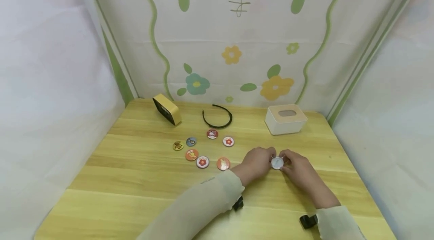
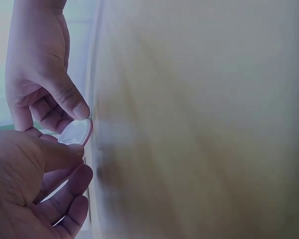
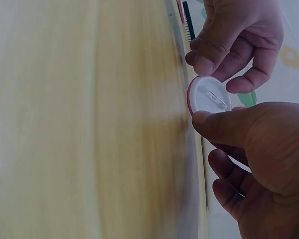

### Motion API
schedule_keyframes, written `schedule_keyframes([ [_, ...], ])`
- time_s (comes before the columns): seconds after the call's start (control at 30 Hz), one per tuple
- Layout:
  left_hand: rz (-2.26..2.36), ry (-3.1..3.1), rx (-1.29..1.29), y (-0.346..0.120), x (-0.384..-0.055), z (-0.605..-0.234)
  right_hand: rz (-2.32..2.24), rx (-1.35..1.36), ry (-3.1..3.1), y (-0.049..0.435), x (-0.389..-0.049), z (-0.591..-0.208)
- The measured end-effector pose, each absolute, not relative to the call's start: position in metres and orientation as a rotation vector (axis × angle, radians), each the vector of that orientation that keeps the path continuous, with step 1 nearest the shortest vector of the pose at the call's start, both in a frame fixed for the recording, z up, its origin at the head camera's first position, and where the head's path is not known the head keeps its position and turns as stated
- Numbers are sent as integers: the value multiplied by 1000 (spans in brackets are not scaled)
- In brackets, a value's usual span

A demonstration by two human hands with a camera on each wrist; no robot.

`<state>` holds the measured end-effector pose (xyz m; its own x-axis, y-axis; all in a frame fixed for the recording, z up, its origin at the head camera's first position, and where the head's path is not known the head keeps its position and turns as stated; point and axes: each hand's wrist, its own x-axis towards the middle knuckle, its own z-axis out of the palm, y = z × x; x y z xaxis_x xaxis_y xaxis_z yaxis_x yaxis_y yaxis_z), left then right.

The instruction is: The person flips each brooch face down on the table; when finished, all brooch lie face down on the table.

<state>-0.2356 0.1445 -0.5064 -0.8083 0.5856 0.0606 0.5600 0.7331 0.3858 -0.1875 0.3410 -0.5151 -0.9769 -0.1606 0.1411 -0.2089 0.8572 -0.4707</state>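
Glossy round badges (image 1: 202,162) lie left on the wood-grained table (image 1: 135,183), a curved black hairband (image 1: 217,127) and white box (image 1: 285,125) behind. Before the box, left hand (image 1: 257,162) and right hand (image 1: 301,169) pinch a pin (image 1: 277,163) by its rim, smooth white back showing.

The table (image 1: 129,183) offers open room at front left. Loose badges (image 1: 191,155) obstruct the middle, the left hand (image 1: 256,161) and right hand (image 1: 300,168) the right side; at the back, a gap passes between headband (image 1: 231,117) and tissue box (image 1: 285,124).

Black headband (image 1: 219,127), white tissue box (image 1: 286,124).
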Motion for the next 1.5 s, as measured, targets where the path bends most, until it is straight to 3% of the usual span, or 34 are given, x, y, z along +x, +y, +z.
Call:
schedule_keyframes([
  [1.5,671,2793,1024,179,-246,-521,878,218,-2987,382,-180,-518],
])
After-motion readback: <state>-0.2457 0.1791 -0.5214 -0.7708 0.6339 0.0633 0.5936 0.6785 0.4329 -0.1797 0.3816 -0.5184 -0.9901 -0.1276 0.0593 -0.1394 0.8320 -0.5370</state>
